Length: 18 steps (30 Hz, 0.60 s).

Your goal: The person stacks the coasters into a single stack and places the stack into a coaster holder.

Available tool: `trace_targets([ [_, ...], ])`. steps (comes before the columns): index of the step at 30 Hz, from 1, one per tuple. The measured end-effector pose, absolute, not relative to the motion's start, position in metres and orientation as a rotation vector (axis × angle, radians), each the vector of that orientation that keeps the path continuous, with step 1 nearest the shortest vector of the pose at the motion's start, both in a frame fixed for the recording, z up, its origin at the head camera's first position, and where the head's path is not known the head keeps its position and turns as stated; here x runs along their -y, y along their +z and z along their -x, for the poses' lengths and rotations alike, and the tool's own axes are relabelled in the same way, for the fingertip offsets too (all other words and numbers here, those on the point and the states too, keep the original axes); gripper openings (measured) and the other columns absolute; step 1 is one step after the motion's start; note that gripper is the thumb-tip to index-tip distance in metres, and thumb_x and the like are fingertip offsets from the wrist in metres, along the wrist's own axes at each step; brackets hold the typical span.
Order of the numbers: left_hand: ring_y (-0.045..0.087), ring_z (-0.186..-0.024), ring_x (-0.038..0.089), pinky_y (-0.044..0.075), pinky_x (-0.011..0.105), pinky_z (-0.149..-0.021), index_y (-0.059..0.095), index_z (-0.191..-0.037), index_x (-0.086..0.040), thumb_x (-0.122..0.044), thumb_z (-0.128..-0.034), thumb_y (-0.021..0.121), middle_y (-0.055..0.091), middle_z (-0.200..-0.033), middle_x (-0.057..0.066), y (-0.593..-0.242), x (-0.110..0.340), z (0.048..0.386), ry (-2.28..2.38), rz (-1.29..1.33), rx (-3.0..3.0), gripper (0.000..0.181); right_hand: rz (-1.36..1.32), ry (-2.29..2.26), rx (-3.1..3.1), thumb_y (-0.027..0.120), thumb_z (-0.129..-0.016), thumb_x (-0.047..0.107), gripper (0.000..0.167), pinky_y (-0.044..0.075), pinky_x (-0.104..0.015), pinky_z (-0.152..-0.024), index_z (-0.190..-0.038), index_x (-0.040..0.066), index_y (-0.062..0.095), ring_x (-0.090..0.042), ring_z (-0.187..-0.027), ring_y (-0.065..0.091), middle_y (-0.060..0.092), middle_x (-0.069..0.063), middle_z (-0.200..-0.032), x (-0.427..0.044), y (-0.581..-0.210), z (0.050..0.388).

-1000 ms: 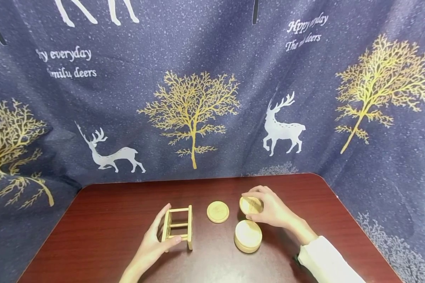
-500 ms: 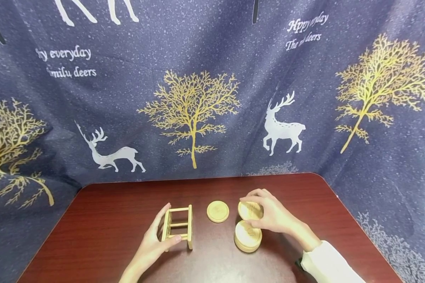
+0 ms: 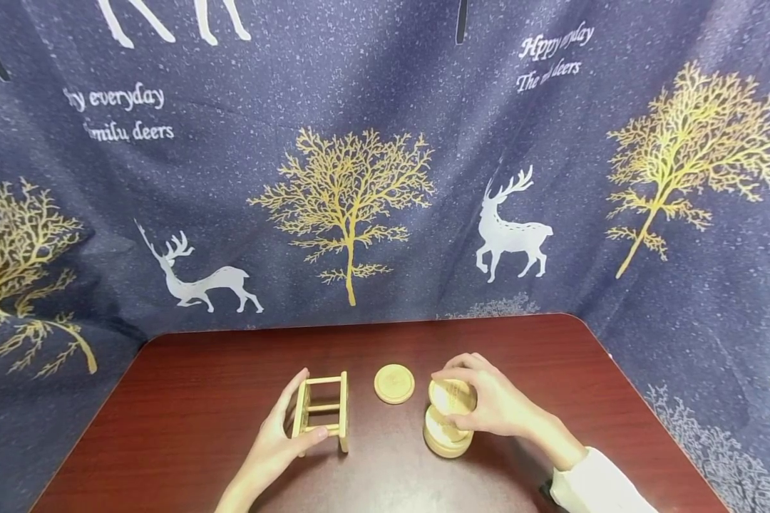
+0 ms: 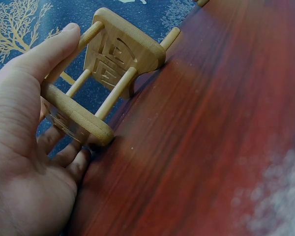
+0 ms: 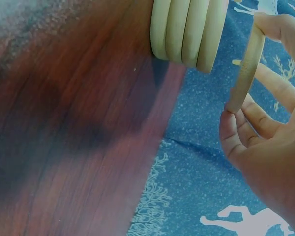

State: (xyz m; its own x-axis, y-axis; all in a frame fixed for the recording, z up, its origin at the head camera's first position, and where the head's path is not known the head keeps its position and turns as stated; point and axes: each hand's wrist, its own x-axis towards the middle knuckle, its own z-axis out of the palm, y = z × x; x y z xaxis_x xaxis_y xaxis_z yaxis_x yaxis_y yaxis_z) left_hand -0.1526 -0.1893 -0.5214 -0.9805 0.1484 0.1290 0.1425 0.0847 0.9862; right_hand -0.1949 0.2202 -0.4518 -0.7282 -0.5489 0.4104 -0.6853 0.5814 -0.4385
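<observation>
My left hand (image 3: 276,442) grips a small wooden rack (image 3: 344,410), a coaster holder by its look, with thumb and fingers about its left side panel. In the left wrist view, the rack (image 4: 120,54) shows two carved panels joined by round rods. My right hand (image 3: 494,395) pinches a round wooden coaster (image 3: 450,396) by its edge. Below it stands a stack of several coasters (image 3: 445,447). The right wrist view has the held coaster (image 5: 248,71) a small gap above the stack (image 5: 187,34). Another coaster (image 3: 394,384) lies flat between the rack and the stack.
Everything stands on a dark red wooden table (image 3: 199,385). Behind it hangs a blue cloth (image 3: 385,85) printed with deer and gold trees, meeting the table's back edge.
My right hand has brought its coaster toward me, from behind the stack to above it, now overlapping the stack's far part in view. The left hand and rack keep their place.
</observation>
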Motion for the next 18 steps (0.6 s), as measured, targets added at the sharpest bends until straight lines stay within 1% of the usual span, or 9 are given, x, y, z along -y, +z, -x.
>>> trace_targets([
  [4,0.070,-0.117,0.023,0.062,0.036,-0.067,0.032,-0.176,-0.021,-0.003,-0.0919,0.088,0.050,-0.164,0.021,-0.521,0.189,0.152,2.104,-0.299,-2.298,0.103,-1.039,0.859,2.567,0.099,-0.073,0.020,0.059,0.057,-0.040,-0.096,-0.129,0.018,0.082,-0.018,-0.117,0.063,0.069,0.004,-0.125,-0.220,-0.453,0.191],
  [9,0.069,-0.118,0.023,0.062,0.036,-0.066,0.030,-0.176,-0.020,-0.002,-0.0923,0.087,0.048,-0.165,0.021,-0.522,0.190,0.152,2.105,-0.314,-2.294,0.103,-1.071,0.852,2.540,0.099,-0.071,0.020,0.061,0.057,-0.040,-0.096,-0.129,0.018,0.082,-0.018,-0.116,0.063,0.069,0.004,-0.125,-0.218,-0.455,0.187],
  [10,0.069,-0.117,0.023,0.062,0.036,-0.063,0.030,-0.176,-0.019,-0.002,-0.0922,0.087,0.049,-0.164,0.020,-0.522,0.190,0.152,2.105,-0.314,-2.297,0.103,-1.075,0.851,2.535,0.099,-0.071,0.020,0.061,0.057,-0.040,-0.096,-0.129,0.018,0.082,-0.017,-0.116,0.063,0.069,0.004,-0.125,-0.218,-0.456,0.186],
  [12,0.068,-0.118,0.021,0.061,0.035,-0.065,0.032,-0.176,-0.021,-0.002,-0.0920,0.087,0.048,-0.165,0.019,-0.522,0.190,0.153,2.096,-0.309,-2.316,0.102,-1.089,0.848,2.522,0.100,-0.070,0.020,0.061,0.057,-0.040,-0.095,-0.129,0.017,0.082,-0.017,-0.116,0.063,0.069,0.004,-0.125,-0.218,-0.458,0.185],
  [14,0.066,-0.120,0.019,0.062,0.033,-0.071,0.033,-0.175,-0.023,-0.003,-0.0917,0.088,0.048,-0.166,0.018,-0.522,0.190,0.152,2.085,-0.299,-2.335,0.102,-1.099,0.840,2.513,0.100,-0.070,0.021,0.062,0.058,-0.040,-0.095,-0.128,0.017,0.082,-0.017,-0.115,0.063,0.069,0.004,-0.124,-0.219,-0.459,0.185],
  [18,0.065,-0.119,0.019,0.061,0.033,-0.069,0.034,-0.175,-0.027,-0.005,-0.0917,0.088,0.049,-0.166,0.018,-0.522,0.190,0.152,2.073,-0.279,-2.346,0.101,-1.110,0.837,2.515,0.100,-0.069,0.021,0.062,0.058,-0.039,-0.095,-0.129,0.018,0.082,-0.015,-0.115,0.063,0.069,0.004,-0.124,-0.220,-0.460,0.183],
])
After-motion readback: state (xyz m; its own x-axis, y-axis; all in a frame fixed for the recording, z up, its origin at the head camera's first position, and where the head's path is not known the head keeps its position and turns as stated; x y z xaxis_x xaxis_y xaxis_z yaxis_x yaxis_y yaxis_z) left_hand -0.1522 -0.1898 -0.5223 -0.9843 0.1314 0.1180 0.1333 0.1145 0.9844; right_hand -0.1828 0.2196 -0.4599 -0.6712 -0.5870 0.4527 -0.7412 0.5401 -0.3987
